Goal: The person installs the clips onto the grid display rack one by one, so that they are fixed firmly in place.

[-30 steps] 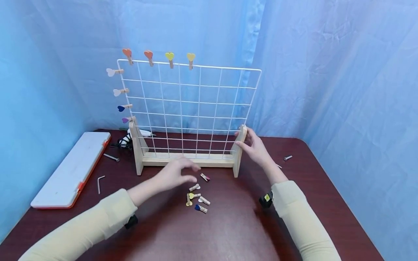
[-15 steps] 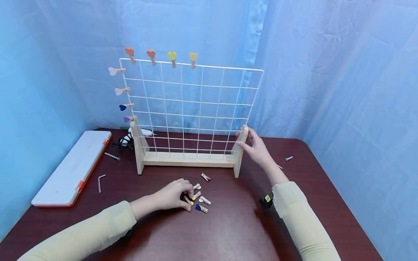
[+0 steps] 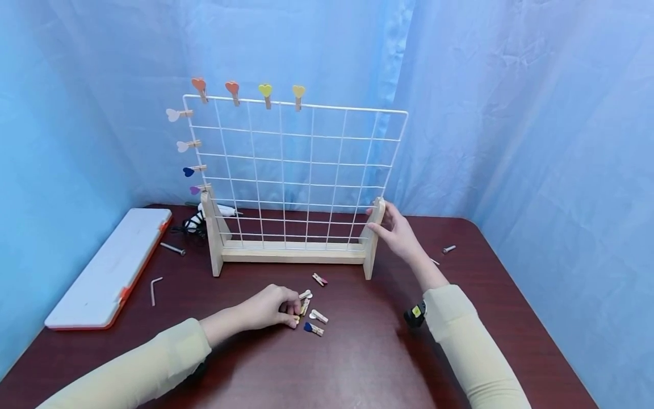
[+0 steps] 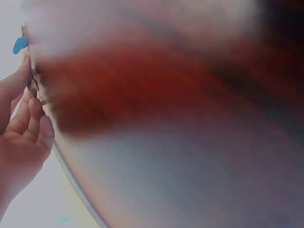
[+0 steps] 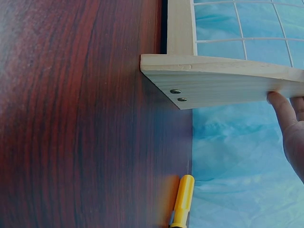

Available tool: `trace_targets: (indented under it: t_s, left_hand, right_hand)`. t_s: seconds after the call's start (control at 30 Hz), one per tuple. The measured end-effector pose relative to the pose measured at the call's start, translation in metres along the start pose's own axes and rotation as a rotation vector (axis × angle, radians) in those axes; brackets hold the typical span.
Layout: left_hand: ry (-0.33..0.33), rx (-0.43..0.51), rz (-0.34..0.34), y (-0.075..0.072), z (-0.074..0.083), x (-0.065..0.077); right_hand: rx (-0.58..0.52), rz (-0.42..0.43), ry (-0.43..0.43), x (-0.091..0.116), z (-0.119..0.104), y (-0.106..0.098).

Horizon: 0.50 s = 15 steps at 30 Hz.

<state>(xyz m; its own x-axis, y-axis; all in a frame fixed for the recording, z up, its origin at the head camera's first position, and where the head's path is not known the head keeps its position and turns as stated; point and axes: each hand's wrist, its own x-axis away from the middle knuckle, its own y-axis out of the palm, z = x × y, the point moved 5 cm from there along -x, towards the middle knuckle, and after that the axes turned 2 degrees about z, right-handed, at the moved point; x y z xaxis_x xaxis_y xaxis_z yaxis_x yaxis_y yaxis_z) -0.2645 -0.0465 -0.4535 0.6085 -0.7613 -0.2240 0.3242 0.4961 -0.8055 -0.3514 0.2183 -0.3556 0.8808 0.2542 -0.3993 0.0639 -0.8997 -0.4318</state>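
Observation:
On the brown table my left hand (image 3: 268,308) pinches a small wooden clothespin with a yellow heart (image 3: 297,320), mostly hidden behind the fingers. Beside the fingertips lie more heart clothespins: a yellow one (image 3: 305,307), a white one (image 3: 305,294), another white one (image 3: 319,316) and a dark blue one (image 3: 314,329). A white wire grid (image 3: 337,108) stands upright in a wooden stand (image 3: 293,257). My right hand (image 3: 397,232) holds the stand's right upright (image 5: 223,83), thumb in front. Several heart clothespins are clipped along the grid's top and left edges, including an orange one (image 3: 232,90).
A pink-heart clothespin (image 3: 319,279) lies nearer the stand. At left are a white case (image 3: 109,267), a hex key (image 3: 153,291), a bolt (image 3: 174,249) and a white glue gun (image 3: 219,211). Another bolt (image 3: 449,249) lies right; the right wrist view shows a yellow screwdriver handle (image 5: 184,199).
My left hand has come down and toward me from above the table to the loose clothespins and taken hold of a yellow-heart one. The neighbouring yellow one has turned. My right hand stays on the upright.

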Motion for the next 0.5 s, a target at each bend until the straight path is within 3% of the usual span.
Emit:
trace_targets:
  t_s: [0.23,0.5]
  left_hand:
    - [0.009,0.027,0.093,-0.024,0.01,-0.008]
    - [0.033,-0.036,0.24,-0.087,0.048,-0.032]
  right_hand:
    - [0.0,-0.001,0.0,0.0,-0.001,0.001]
    - [0.0,-0.004,-0.002,0.001,-0.002,0.001]
